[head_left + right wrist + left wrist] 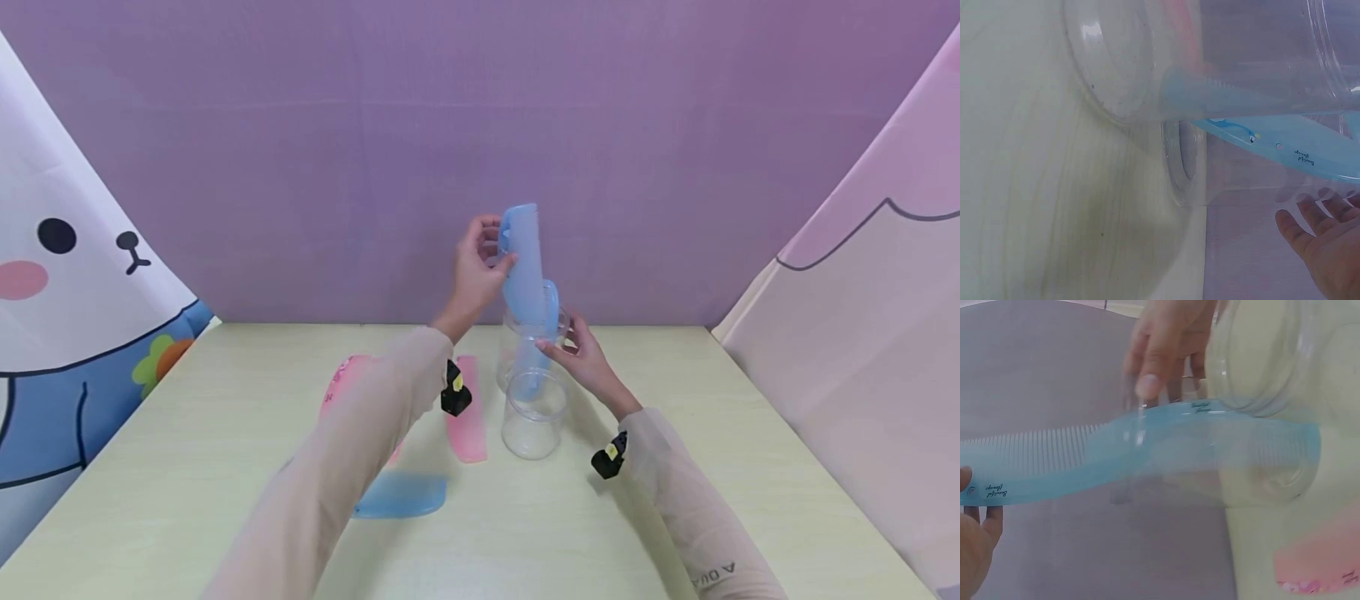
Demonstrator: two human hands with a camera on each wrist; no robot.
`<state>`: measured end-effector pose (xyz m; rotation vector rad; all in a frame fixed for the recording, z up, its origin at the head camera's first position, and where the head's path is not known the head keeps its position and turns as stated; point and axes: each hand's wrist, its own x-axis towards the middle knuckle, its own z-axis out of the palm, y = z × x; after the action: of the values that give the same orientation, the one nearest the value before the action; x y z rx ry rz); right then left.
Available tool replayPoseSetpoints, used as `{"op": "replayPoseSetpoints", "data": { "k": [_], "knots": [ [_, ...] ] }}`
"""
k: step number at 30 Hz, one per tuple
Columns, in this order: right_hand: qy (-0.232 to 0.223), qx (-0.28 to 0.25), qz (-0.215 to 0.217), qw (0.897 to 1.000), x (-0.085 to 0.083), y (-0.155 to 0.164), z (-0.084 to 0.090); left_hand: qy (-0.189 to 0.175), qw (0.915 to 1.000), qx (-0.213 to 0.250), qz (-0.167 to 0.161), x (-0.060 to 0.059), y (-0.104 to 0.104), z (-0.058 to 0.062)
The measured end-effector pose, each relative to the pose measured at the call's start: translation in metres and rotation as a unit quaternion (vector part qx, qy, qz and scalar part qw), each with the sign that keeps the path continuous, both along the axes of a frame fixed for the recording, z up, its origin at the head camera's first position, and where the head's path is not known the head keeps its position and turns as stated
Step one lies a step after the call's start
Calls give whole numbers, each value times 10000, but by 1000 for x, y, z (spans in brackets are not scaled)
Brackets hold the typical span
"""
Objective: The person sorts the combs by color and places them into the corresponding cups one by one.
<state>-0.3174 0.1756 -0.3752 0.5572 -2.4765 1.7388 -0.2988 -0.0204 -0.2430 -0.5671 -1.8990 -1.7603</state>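
Upright, translucent blue comb (522,258) (left hand (475,271) pinching), clear round jar (533,414)

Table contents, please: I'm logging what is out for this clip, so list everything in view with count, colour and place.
Clear jars: two, transparent plastic, mid-table, one close behind the other.
Blue combs: three; one held above the jars with its lower end inside the jar, one standing in the rear jar, one flat on the table near the left forearm.
Pink combs: two, flat left of the jars, one partly hidden by the left sleeve.
Table: one, pale wood.
Backdrop: purple cloth, cartoon-print cloths at both sides.
Left hand: grips the raised comb's top.
Right hand: fingers on the rear jar's rim.
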Motion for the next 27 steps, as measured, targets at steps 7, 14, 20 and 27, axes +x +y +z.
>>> {"op": "replayPoseSetpoints", "data": {
  "k": [7,14,20,27],
  "knots": [
    [57,-8,32,10000,0,1,-1,-266,9994,-207,-35,-21,7,-30],
    [24,-61,80,9999,3,1,3,-416,9981,-443,-91,-26,12,-47],
    [-100,-168,129,9997,14,-4,18,-640,9950,-738,-219,-29,15,-57],
    [-89,-83,117,9999,23,-8,25,-898,9898,-1040,-370,-30,16,-65]
  ]
}}
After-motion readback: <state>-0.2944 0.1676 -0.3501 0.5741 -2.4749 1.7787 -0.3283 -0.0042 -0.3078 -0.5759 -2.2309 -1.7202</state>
